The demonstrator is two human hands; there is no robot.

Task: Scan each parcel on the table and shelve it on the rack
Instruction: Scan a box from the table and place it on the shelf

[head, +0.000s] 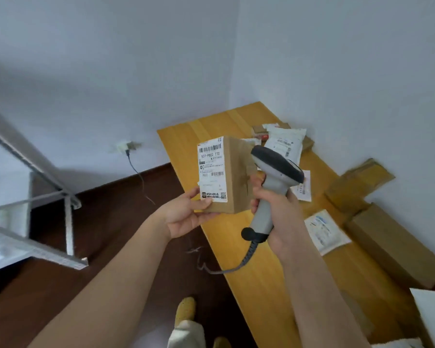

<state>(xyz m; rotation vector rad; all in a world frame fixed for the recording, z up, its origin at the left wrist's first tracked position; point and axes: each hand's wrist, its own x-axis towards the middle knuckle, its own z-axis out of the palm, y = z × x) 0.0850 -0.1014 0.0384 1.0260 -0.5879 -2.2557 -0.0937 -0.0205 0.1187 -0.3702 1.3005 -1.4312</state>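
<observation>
My left hand (pixel 186 214) holds a small brown cardboard parcel (pixel 236 172) from below, thumb on its white shipping label, which faces me. It is raised above the left edge of the yellow wooden table (pixel 261 285). My right hand (pixel 276 209) grips the handle of a grey barcode scanner (pixel 274 172), whose dark head sits right beside the parcel's right side. The scanner's coiled cable (pixel 246 257) hangs down to the left. Part of the metal rack (pixel 48 192) shows at the left.
Several parcels lie on the table: white mailer bags (pixel 284 144) at the far end, a flat white envelope (pixel 324 232), long cardboard boxes (pixel 392 244) along the wall. A wall socket with a dark cord (pixel 128 146) is behind. My yellow slippers (pixel 185 310) stand on the dark floor.
</observation>
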